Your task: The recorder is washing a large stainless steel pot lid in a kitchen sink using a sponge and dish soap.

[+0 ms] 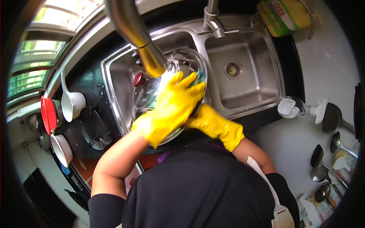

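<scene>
My left hand (178,104), in a yellow rubber glove, lies with its fingers spread over a large clear glass lid (138,111) in the left sink basin. Something green shows beside its fingertips, too covered to name. My right hand (216,126), gloved the same way, grips the lid's near right edge; its fingertips are hidden. Water from the faucet spout (154,64) runs onto the glass just beyond my left hand. A dark red knob (139,79) shows at the lid's left; whether it belongs to this lid, I cannot tell.
Right of the lid lies the other steel basin (251,85) with its drain (233,69), under a second faucet (215,27). A yellow-green jug (285,17) and a pump bottle (291,107) stand rightward, near several ladles and turners. Leftward are a white dipper (73,105) and a red container (48,115).
</scene>
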A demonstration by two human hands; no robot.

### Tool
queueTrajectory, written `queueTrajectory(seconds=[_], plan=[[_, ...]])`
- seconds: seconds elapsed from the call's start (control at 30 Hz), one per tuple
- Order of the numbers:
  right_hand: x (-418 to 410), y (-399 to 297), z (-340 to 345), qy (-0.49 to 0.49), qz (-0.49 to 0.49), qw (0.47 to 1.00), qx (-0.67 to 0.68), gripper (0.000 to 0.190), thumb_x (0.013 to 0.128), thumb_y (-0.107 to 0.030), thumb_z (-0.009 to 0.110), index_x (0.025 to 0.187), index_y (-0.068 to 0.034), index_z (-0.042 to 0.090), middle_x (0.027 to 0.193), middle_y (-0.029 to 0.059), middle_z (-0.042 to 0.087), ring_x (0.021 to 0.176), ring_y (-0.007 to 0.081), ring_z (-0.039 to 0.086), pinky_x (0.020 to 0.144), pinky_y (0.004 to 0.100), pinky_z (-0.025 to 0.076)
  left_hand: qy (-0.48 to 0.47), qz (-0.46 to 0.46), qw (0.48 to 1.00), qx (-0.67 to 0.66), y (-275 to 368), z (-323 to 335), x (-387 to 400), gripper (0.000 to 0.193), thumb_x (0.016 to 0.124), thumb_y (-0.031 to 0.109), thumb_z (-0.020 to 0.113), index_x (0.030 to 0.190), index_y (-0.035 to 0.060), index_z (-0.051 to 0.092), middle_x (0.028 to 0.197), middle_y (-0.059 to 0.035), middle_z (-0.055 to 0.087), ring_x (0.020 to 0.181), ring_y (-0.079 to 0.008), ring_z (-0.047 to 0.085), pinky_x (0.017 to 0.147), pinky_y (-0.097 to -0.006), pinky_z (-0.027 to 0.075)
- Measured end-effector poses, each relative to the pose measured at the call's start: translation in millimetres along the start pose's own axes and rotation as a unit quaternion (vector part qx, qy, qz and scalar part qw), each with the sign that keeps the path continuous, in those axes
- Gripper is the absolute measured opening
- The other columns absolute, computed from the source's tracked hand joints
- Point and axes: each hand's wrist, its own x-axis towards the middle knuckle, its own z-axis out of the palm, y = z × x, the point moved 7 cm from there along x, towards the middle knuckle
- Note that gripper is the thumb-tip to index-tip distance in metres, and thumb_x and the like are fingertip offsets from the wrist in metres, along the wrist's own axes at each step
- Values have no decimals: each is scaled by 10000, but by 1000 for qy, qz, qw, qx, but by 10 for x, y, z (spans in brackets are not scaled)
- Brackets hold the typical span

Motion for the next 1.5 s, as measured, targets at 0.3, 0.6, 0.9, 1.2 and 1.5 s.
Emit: queueTrajectory(seconds=[0.3, 0.6, 0.9, 1.2, 1.5], plan=[[116, 881, 408, 58, -33, 996, 64, 654, 920, -104, 724, 1483, -66, 394, 1484, 151, 470, 1363, 239, 472, 1094, 381, 430, -193, 13, 981, -23, 202, -105, -349, 384, 803, 259, 646, 1163, 149, 721, 1408, 14, 590, 1466, -276, 367, 1168, -620, 260], [103, 965, 356, 89, 58, 994, -29, 462, 855, -203, 791, 1227, -9, 599, 1175, 150, 687, 1096, 228, 641, 925, 345, 512, -56, -74, 993, 74, -403, 250, 556, 394, 833, 158, 602, 1211, 94, 691, 1319, -55, 646, 1326, -299, 523, 1120, -533, 367], [456, 1481, 522, 124, -153, 915, -351, 439, 963, -351, 628, 1311, -88, 577, 1200, 153, 670, 1127, 327, 638, 955, 375, 520, -84, -41, 996, 15, 292, 16, -337, 445, 844, 181, 592, 1275, 88, 657, 1318, -60, 653, 1390, -285, 479, 1115, -588, 345], [160, 1006, 308, 119, -93, 980, -129, 502, 877, -262, 759, 1293, -49, 575, 1232, 154, 665, 1214, 267, 607, 995, 397, 490, -102, 15, 994, 21, 53, 100, 63, 361, 817, 158, 631, 1167, 115, 710, 1314, -26, 655, 1412, -263, 447, 1147, -599, 316], [145, 1033, 391, 94, -29, 995, -36, 399, 876, -203, 780, 1187, -26, 604, 1075, 101, 688, 998, 201, 639, 885, 351, 516, 8, -115, 993, 26, -488, 298, 651, 310, 801, 124, 616, 1085, 43, 712, 1151, -133, 715, 1198, -346, 617, 1033, -475, 462]])
